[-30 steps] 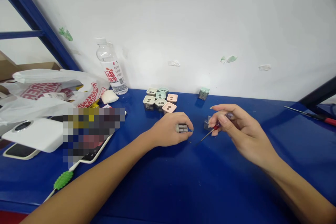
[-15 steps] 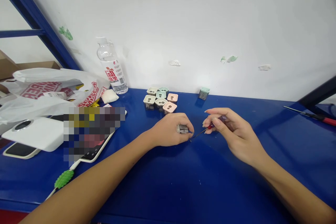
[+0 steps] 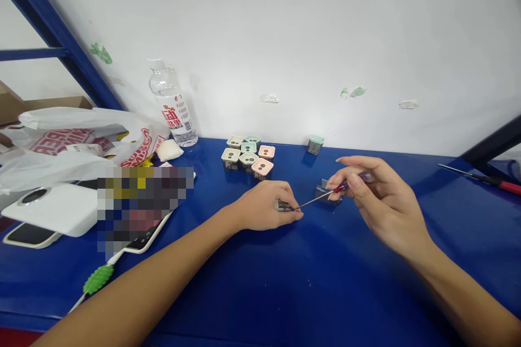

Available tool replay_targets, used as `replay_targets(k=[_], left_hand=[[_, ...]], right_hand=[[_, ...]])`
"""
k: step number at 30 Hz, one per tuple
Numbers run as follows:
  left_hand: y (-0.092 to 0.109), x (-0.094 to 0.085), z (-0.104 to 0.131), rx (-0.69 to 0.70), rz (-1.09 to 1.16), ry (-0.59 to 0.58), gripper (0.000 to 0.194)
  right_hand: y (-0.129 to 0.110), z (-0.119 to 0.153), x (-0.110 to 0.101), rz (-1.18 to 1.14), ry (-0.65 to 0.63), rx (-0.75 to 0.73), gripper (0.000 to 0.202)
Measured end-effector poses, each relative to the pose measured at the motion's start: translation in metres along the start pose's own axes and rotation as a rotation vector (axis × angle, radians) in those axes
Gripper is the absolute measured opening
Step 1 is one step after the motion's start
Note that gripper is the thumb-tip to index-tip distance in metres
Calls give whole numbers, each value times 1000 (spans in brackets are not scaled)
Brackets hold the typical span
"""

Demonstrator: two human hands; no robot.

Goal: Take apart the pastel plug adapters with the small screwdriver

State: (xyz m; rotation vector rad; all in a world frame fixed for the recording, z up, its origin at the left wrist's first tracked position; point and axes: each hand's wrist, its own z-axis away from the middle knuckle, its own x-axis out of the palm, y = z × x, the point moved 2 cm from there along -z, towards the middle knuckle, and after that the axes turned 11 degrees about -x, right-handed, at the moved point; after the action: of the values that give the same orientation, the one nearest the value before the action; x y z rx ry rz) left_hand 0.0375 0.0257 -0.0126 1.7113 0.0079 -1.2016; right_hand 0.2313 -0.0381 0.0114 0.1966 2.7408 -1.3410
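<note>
My left hand (image 3: 271, 206) is closed around a small pencil sharpener (image 3: 284, 205), whose metal part shows between the fingers. My right hand (image 3: 378, 203) grips a screwdriver (image 3: 341, 186) by its red and purple handle. The thin shaft points left, and its tip meets the sharpener at my left fingertips; the exact contact point is too small to make out. Just behind my right fingers lies a dark see-through sharpener case (image 3: 328, 193), partly covered by them. Beyond my left hand stand several two-hole pencil sharpeners (image 3: 262, 167) in cream, mint and pink.
A mint-topped sharpener (image 3: 315, 145) stands alone near the wall. Another screwdriver (image 3: 480, 178) lies at the right. On the left are a water bottle (image 3: 173, 103), a plastic bag (image 3: 89, 135), a white device (image 3: 52, 209) and a partly blurred phone (image 3: 163, 222) with its cable on the blue table (image 3: 260, 303).
My right hand has moved right and slightly up, tilting the screwdriver flatter with its tip at the sharpener. The dark case behind my fingers now shows. My left hand has hardly moved.
</note>
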Motion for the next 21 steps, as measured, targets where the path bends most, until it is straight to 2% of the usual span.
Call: replay_targets(k=[21], left_hand=[[0, -1, 0, 16, -12, 12, 24]], right_hand=[[-6, -1, -1, 27, -13, -34, 21]])
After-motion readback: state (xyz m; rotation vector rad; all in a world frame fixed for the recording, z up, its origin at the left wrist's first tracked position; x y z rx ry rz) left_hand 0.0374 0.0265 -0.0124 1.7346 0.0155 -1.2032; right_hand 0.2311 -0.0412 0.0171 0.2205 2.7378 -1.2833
